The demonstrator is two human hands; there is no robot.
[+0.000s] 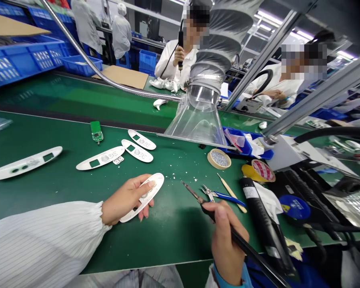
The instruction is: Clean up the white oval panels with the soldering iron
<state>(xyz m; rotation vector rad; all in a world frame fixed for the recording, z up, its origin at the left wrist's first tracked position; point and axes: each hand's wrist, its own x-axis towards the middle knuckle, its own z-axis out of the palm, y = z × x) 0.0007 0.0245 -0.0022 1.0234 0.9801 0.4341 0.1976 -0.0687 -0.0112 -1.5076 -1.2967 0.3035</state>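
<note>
My left hand [127,200] grips an oval white plastic cover [154,187] over the green mat, its thumb pressed on the face and its fingers underneath. A soldering iron [195,193] is held like a pen in my right hand [228,236], its tip pointing up and left toward the cover but apart from it. Close beyond the iron lie blue-handled cutters [225,196] and a thin pale stick-like tool [228,188]. More white covers lie past my left hand: a single one [100,158] and an overlapping pair [138,150]. A small button piece [118,160] touches the single cover.
Another cover [25,163] and a green circuit board [96,131] lie at left. A clear fume hood [198,120] hangs over the back edge. At right are a round dish of grey pellets [219,159], tape [262,170] and a black cylinder [262,220]. Co-workers sit across the belt.
</note>
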